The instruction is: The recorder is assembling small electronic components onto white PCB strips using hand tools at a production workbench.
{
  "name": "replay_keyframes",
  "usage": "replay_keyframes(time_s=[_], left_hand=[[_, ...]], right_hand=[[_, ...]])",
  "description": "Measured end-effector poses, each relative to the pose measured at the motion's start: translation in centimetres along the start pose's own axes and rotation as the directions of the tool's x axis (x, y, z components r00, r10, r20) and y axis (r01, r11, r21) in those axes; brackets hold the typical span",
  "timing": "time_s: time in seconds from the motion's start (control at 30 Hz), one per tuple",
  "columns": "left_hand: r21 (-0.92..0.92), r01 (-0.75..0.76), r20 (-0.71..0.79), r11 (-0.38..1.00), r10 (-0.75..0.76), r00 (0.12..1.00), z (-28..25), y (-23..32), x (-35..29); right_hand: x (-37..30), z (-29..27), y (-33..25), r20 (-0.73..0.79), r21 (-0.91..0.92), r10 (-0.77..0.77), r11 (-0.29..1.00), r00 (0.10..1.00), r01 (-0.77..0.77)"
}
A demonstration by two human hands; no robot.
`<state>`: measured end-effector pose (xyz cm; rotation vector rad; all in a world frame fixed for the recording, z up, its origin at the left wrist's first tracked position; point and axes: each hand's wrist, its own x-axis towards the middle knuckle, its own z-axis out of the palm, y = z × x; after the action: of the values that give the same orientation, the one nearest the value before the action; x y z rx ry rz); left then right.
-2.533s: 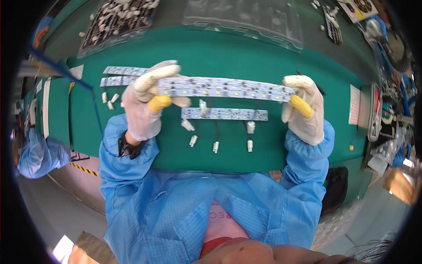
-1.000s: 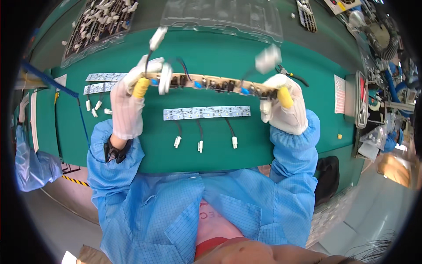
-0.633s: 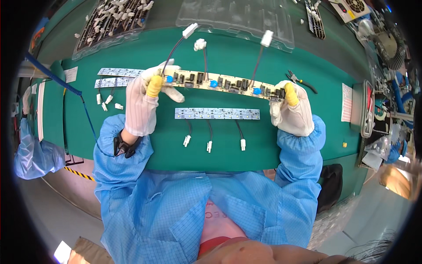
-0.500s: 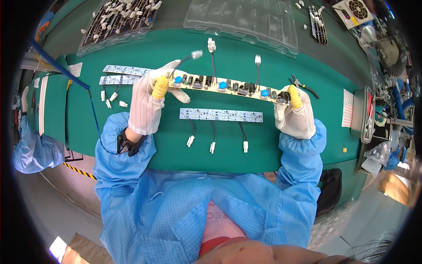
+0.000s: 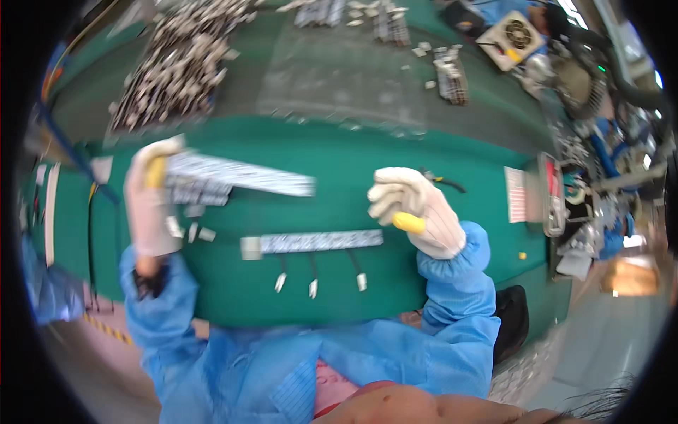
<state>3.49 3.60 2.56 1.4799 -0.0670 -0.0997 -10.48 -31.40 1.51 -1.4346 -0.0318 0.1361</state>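
At the frame's left, my left hand [image 5: 150,201] grips the LED strip board [image 5: 247,174] by one end; its long axis slopes rightward, slightly down, toward my empty, loosely curled right hand [image 5: 424,215].

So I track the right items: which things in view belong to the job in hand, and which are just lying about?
Likely in the job:
circuit-board strip held in the left hand
wired strip lying on the green mat
heaped boards, upper left

Likely just lying about:
fan unit, upper right
paper sheet, right
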Motion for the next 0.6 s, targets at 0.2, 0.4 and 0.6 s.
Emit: replay_keyframes(time_s=[0.2,0.4,0.6], left_hand=[[0.733,-0.175,0.068,0.657,0.186,0.980,-13.0,-5.6,6.0],[0.901,-0.413,0.274,0.134,0.563,0.780,-1.7,0.7,0.6],[0.587,-0.713,0.581,0.384,0.413,0.701,4.9,-0.7,-2.6]], right_hand=[[5.7,-11.7,-1.8,-0.424,-0.801,-0.297,0.564,0.856,-0.201],[14.9,-24.8,-0.8,-0.686,-0.727,-0.289,0.310,0.668,-0.613],[20.1,-21.6,1.6,-0.687,-0.679,-0.405,0.065,0.603,-0.731]])
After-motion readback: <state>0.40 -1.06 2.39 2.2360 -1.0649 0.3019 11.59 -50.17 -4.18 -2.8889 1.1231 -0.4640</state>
